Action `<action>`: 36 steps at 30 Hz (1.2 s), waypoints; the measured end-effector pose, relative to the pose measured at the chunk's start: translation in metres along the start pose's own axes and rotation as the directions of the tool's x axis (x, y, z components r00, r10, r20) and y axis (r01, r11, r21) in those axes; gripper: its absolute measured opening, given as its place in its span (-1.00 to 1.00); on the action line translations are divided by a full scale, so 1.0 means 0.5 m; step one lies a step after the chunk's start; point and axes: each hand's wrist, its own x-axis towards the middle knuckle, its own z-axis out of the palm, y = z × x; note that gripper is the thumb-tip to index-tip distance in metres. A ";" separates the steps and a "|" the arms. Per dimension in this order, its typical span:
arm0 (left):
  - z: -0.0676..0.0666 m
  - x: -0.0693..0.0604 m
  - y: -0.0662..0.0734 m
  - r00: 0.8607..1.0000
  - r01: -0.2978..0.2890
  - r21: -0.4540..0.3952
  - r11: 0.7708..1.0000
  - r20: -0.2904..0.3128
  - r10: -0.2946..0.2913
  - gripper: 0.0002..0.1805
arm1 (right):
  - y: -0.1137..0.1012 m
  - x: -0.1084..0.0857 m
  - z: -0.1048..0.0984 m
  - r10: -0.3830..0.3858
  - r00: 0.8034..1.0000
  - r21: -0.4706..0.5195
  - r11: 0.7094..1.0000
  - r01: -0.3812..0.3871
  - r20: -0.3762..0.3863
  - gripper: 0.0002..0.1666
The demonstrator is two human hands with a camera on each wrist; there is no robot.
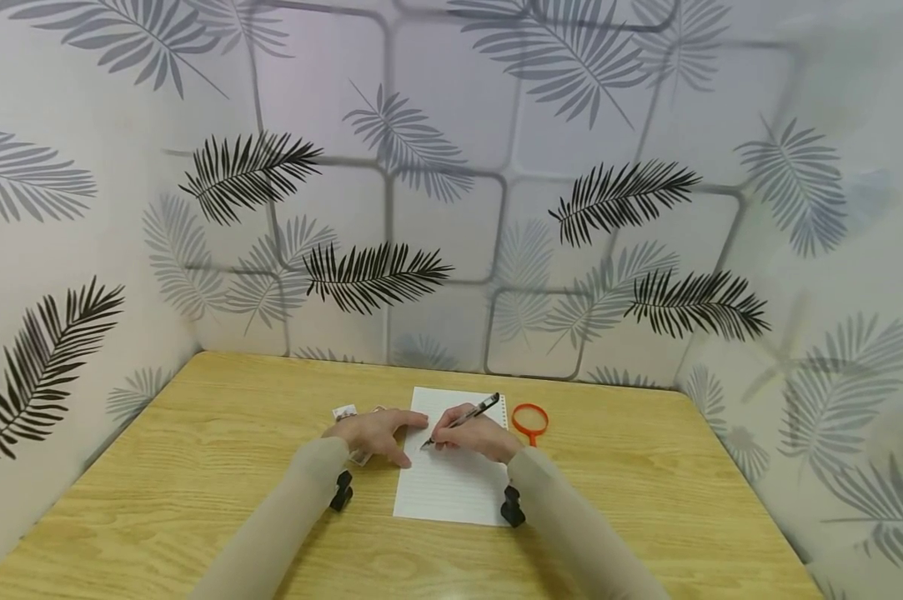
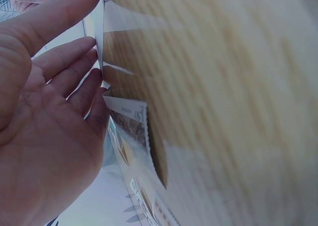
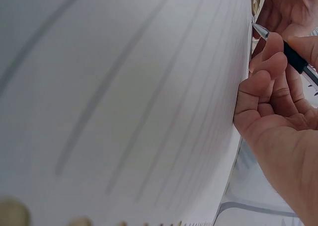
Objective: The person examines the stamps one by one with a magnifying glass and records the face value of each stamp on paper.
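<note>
A sheet of lined paper with a perforated right edge lies on the wooden table. The right hand grips a black and clear pen, its tip at the paper's upper left part. In the right wrist view the pen slants between the thumb and fingers of the right hand, whose side rests on the lined paper. The left hand lies with spread fingers on the paper's left edge. Stamp-like paper pieces are beside and partly under it.
A red-rimmed magnifying glass lies right of the paper on the wooden table. A wall with a leaf pattern rises behind the table's far edge. Dark wrist cameras sit under both wrists.
</note>
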 end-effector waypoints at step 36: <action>0.003 0.002 -0.006 1.000 0.006 -0.005 1.000 -0.006 -0.006 -0.17 | 0.007 0.002 -0.002 -0.007 1.000 0.011 1.000 0.007 0.005 -0.95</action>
